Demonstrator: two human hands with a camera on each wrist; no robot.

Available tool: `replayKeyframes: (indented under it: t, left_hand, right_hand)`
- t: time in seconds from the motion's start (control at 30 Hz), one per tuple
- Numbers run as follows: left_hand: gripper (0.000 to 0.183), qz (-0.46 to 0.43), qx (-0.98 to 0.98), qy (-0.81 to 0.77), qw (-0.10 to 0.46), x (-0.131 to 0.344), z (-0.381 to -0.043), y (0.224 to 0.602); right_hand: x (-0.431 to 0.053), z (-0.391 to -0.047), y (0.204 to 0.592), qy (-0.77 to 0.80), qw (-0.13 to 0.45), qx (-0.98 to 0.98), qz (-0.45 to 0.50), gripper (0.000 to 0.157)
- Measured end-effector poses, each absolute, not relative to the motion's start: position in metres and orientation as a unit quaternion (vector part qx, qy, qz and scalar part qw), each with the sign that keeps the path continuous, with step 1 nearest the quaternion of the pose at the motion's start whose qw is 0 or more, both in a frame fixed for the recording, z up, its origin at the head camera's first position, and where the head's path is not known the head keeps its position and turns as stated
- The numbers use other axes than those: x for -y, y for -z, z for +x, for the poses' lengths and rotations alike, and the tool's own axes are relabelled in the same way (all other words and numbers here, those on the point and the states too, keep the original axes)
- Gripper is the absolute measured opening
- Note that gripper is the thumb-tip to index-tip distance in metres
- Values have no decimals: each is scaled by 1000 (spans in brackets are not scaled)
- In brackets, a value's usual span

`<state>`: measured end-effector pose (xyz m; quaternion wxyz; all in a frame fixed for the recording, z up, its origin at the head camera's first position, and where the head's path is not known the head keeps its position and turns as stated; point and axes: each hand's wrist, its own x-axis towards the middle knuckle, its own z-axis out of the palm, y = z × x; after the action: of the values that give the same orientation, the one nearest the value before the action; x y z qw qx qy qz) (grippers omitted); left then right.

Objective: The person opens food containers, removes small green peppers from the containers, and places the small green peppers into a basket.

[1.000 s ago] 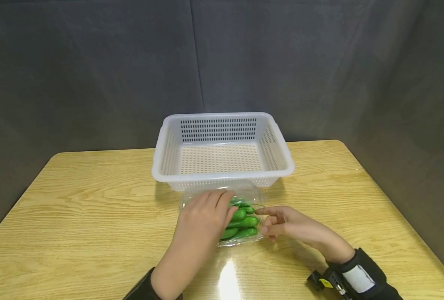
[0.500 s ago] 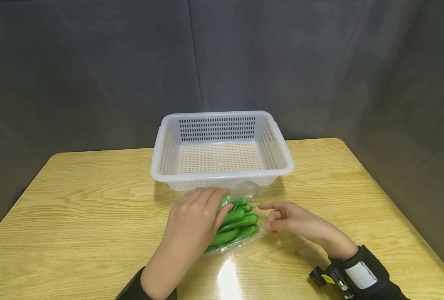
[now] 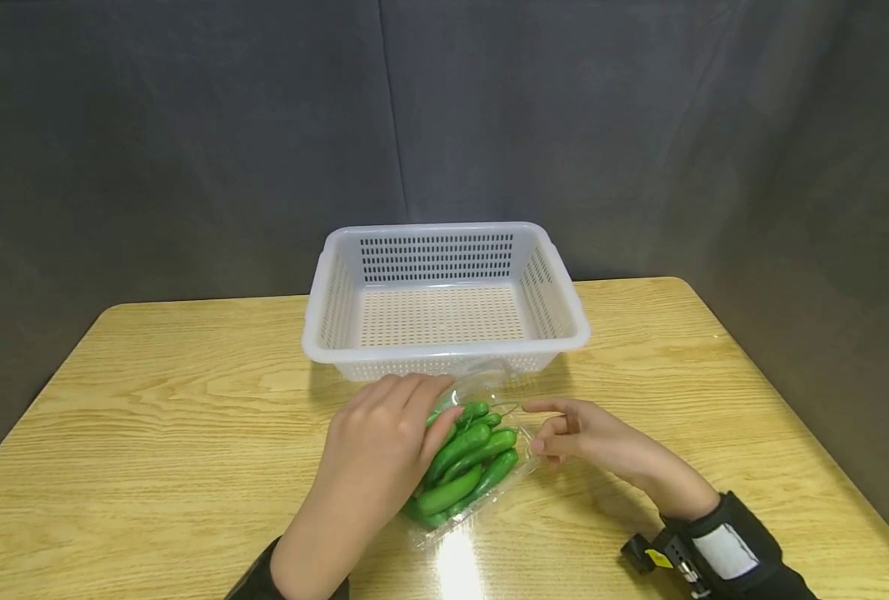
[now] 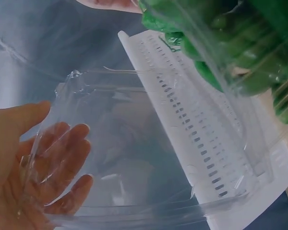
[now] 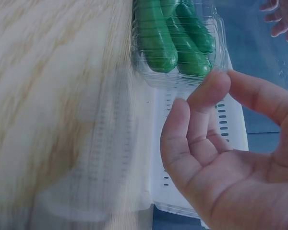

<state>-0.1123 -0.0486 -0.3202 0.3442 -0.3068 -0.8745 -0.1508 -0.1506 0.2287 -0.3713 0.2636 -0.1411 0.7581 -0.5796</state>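
A clear plastic hinged container (image 3: 481, 500) holds several green cucumbers (image 3: 455, 454) in front of the basket. Its see-through lid (image 4: 125, 143) stands raised, bare inside in the left wrist view. My left hand (image 3: 380, 437) holds the lid's edge from the left, its fingers (image 4: 69, 167) showing through the plastic and its thumb outside. At the opposite end, my right hand (image 3: 575, 433) pinches the container's rim between thumb and a fingertip, the other fingers curled. In the right wrist view, cucumber ends (image 5: 182, 48) show through the clear wall just beyond those fingertips. The back of my left hand hides part of the container.
A white slotted plastic basket (image 3: 444, 352) stands directly behind the container, with nothing in it. Both rest on a light wooden table (image 3: 189, 417). A dark curtain (image 3: 264, 150) hangs along the back and right side.
My left hand has drawn left, and the container's left end has swung toward me, exposing more cucumbers. My right hand has barely shifted, at the right end.
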Motion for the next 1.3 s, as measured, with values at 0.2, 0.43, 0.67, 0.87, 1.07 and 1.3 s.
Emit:
replayKeyframes:
  t: [0.2, 0.43, 0.67, 0.87, 1.07, 1.3]
  left_hand:
    - [30, -296, 880, 149, 341, 50, -109, 317]
    - [31, -271, 897, 155, 313, 54, -102, 308]
    - [31, -250, 904, 153, 312, 61, -98, 301]
    - [32, -226, 916, 158, 291, 65, -97, 297]
    - [30, -193, 929, 159, 272, 77, -98, 291]
    - [27, -151, 946, 158, 240, 93, -99, 285]
  right_hand:
    - [-229, -151, 372, 576, 250, -763, -153, 65]
    - [-230, -153, 372, 566, 234, -778, -142, 63]
    - [-227, -154, 370, 561, 197, -793, -132, 58]
    - [-225, -153, 372, 560, 168, -803, -114, 54]
    - [-222, -152, 372, 534, 112, -828, -127, 45]
    - [-221, -152, 371, 514, 88, -844, -121, 38]
